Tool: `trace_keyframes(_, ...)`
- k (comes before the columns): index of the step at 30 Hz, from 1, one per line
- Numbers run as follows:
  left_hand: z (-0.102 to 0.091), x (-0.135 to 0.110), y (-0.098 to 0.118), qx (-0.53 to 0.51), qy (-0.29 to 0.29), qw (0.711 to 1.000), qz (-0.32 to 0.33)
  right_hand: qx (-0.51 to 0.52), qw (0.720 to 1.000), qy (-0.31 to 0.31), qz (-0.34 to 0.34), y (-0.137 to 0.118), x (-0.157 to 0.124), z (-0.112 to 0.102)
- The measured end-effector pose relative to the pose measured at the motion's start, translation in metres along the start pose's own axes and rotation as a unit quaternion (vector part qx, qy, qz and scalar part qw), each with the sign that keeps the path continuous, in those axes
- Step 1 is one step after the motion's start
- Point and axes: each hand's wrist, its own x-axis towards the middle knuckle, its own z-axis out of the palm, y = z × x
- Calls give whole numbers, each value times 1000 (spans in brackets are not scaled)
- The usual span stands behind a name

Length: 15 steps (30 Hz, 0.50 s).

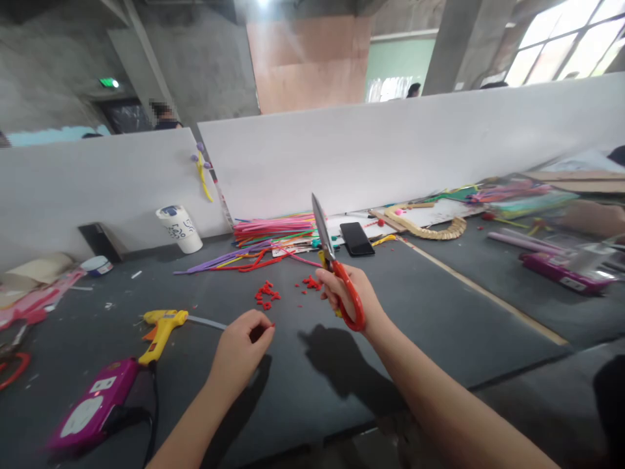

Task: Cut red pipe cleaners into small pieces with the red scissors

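My right hand (pixel 352 292) is wrapped round the red handles of a pair of scissors (pixel 346 286), whose blades point up and away from me. Something yellow shows beside the handles, too small to name. Lower and to the left, my left hand (pixel 247 342) pinches a tiny red piece (pixel 272 325) between thumb and fingertips. Just beyond it lies a small heap of red bits (pixel 266 294) on the dark table. Another little cluster of red bits (pixel 311 283) sits close to my right hand, with a few loose ones between.
A yellow glue gun (pixel 163 329) and a purple power strip (pixel 95 407) lie at left. Behind are a patterned cup (pixel 181 229), bundled colored pipe cleaners (pixel 278 229) and a black phone (pixel 357 238). A white partition (pixel 371 153) runs along the back; a wooden strip (pixel 483 290) lies right.
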Motion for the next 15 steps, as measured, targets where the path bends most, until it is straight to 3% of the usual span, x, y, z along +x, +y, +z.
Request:
trace_keyframes(3,11,19,-3,70,-54,996,2,8,1000,25,-1,-1,5,-9)
trace_keyframes(11,62,100,-7,167,-103,980,-7,-23,999,31,3,11,13,-7)
trace_keyframes(15,79,116,-10,192,-118,974,-13,-82,996,24,2,11,14,-7)
